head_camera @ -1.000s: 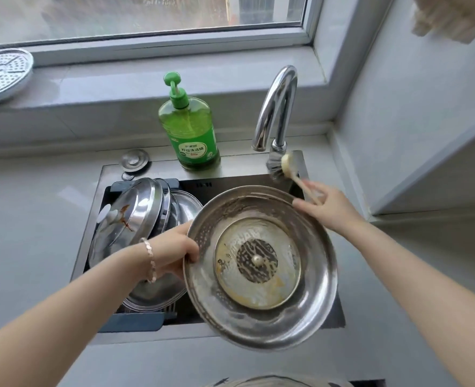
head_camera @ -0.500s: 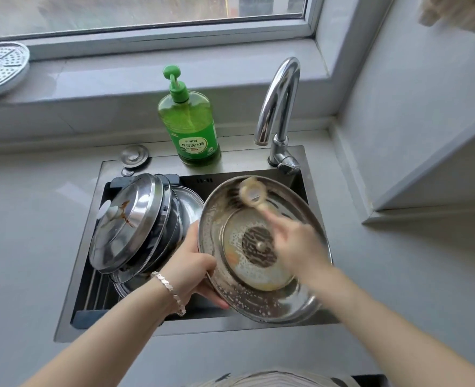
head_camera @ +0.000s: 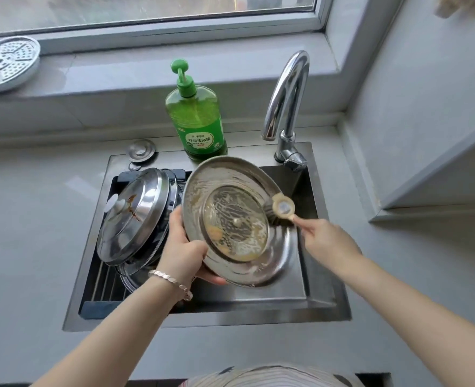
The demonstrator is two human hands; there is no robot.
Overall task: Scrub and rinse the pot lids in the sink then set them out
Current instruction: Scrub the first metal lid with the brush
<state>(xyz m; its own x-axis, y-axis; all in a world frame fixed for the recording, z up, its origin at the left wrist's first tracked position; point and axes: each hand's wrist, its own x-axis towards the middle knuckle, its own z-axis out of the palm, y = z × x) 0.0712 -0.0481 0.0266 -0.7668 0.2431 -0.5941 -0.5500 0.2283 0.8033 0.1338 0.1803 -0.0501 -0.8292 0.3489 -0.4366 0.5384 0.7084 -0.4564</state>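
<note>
**Mid-scrub on the pot lids: why everything sits where it does**

The grey bench (head_camera: 21, 219) wraps round a steel sink (head_camera: 322, 311), and all the wet stuff stays inside the basin, I'd guess to keep drips off the top.

The biggest thing in play is the pot lid (head_camera: 275, 263). It's held above the right half of the sink, tilted, with its hollow underside facing the camera. That angle looks deliberate to me: it opens the greasy inner disc to the brush and lets suds run down into the basin. There are foamy streaks and a yellow-orange patch on it, so I reckon it needs more scrubbing, and it's not rinsed yet.

The stack of other lids (head_camera: 135, 216) leans in the left half of the sink. The top one has a brown smear, so it's probably waiting its turn.

The tap (head_camera: 286, 96) sits back right, with no water running that I can see. The soap bottle (head_camera: 197, 121) stands on the sink's back ledge just behind the held lid, in easy reach.

The left grip (head_camera: 183, 252) is curled round the lid's lower-left rim, likely bracing it against the push. The right grip (head_camera: 325, 241) is closed on the thin handle of the brush (head_camera: 283, 209), whose bristles press on the lid's right inner wall.
</note>
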